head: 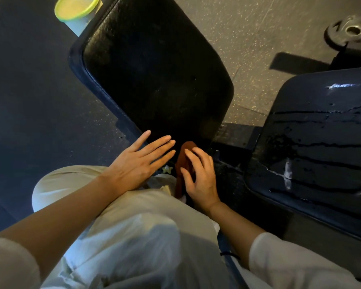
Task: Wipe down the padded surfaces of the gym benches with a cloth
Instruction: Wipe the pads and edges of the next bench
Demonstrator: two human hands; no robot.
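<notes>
While the left hand (141, 161) lies flat with straight fingers at the near end of the black bench (154, 69), the right hand (200, 176) beside it curls its fingers around a brown cloth (182, 161). A yellow-lidded container (77, 11) stands at the bench's far corner.

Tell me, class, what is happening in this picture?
A person in pale trousers is at a black padded bench pad. The right hand grips a rust-brown cloth at the pad's near end; the left hand lies flat, fingers straight, at that end. A second dark pad on the right shows wet streaks.
</notes>
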